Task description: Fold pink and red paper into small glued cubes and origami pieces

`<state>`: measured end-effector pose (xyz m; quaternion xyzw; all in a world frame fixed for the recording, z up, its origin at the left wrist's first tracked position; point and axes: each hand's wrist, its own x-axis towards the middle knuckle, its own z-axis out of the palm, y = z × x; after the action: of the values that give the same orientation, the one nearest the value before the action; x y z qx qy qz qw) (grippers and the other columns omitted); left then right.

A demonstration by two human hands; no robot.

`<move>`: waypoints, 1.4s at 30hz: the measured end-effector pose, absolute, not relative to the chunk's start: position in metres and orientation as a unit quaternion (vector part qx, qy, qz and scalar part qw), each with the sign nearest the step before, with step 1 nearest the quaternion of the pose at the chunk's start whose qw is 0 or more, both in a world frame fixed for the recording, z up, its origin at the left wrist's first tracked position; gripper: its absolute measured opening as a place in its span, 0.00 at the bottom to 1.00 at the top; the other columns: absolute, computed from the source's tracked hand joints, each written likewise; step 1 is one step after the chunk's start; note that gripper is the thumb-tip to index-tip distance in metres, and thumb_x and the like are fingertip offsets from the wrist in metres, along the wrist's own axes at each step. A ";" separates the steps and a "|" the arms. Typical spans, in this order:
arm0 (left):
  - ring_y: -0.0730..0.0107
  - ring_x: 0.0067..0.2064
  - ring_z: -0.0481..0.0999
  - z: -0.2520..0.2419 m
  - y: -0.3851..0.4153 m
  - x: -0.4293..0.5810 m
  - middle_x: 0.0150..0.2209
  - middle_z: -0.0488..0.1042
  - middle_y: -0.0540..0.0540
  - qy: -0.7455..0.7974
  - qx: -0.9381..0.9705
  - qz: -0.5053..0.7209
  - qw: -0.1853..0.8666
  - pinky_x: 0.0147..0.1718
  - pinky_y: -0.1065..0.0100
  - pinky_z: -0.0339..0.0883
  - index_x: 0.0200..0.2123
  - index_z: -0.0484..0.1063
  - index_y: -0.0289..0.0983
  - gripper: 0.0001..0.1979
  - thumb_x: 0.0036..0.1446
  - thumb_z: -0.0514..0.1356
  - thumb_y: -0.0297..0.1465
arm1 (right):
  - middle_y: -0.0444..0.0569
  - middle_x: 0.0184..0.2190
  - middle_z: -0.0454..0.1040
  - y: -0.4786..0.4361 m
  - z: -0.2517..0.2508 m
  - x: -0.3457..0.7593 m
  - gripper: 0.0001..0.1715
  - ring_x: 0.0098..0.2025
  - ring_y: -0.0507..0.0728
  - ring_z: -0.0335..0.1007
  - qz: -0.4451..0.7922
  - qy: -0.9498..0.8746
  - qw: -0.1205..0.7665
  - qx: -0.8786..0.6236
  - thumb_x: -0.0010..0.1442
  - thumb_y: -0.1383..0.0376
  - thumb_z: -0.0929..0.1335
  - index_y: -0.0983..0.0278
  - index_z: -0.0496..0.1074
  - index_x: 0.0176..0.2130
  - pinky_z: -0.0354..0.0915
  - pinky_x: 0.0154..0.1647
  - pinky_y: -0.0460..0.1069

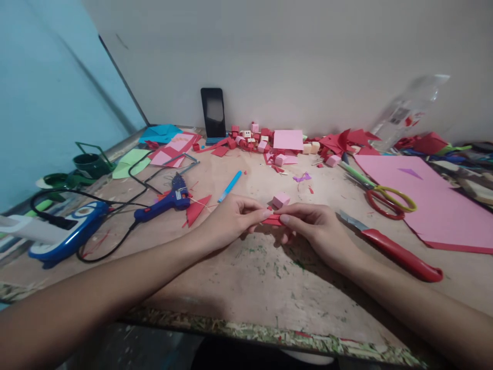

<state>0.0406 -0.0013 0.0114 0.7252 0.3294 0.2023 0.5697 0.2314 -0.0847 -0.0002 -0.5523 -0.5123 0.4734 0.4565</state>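
Note:
Between my two hands is a small folded piece of red paper (272, 220), held low over the front middle of the table. The thumb and fingers of my left hand (234, 218) pinch its left end. My right hand (314, 226) pinches the right end the same way, and its fingertips hide part of the paper. Just beyond the fingers sits a small pink paper cube (281, 200). A blue pen (230, 186) lies past my left hand. To the right of my right hand rests a red-handled knife (400, 254).
A blue glue gun (164, 205) with its cable and a blue power strip (71, 234) lie left. Scissors (389, 200) and pink sheets (442, 205) are right. Paper cubes (250, 139), a phone (214, 113) and a plastic bottle (408, 113) line the back. The table's rough edge (246, 331) is nearest me.

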 end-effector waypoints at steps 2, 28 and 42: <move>0.78 0.21 0.61 0.013 -0.002 0.040 0.19 0.65 0.55 0.328 0.743 0.204 0.547 0.22 0.74 0.52 0.27 0.76 0.33 0.15 0.65 0.60 0.34 | 0.47 0.23 0.79 -0.085 0.001 0.231 0.15 0.26 0.54 0.75 0.466 -0.519 0.454 -0.554 0.60 0.54 0.73 0.65 0.81 0.38 0.71 0.31 0.49; 0.78 0.20 0.61 0.008 0.001 0.037 0.16 0.63 0.54 0.300 0.758 0.207 0.541 0.22 0.73 0.53 0.19 0.65 0.36 0.23 0.66 0.59 0.37 | 0.50 0.27 0.81 -0.084 -0.002 0.233 0.23 0.27 0.52 0.76 0.484 -0.534 0.425 -0.548 0.63 0.49 0.72 0.66 0.80 0.31 0.73 0.31 0.47; 0.81 0.16 0.59 0.004 0.003 0.037 0.19 0.72 0.50 0.338 0.704 0.247 0.574 0.16 0.75 0.51 0.25 0.74 0.34 0.18 0.63 0.62 0.40 | 0.51 0.28 0.81 -0.083 0.000 0.237 0.26 0.26 0.53 0.75 0.513 -0.495 0.439 -0.547 0.59 0.45 0.75 0.66 0.80 0.31 0.72 0.30 0.47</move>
<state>0.0368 0.0032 0.0038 0.7040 0.3380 0.2472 0.5736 0.2371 -0.0826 -0.0001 -0.5469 -0.4950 0.5132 0.4387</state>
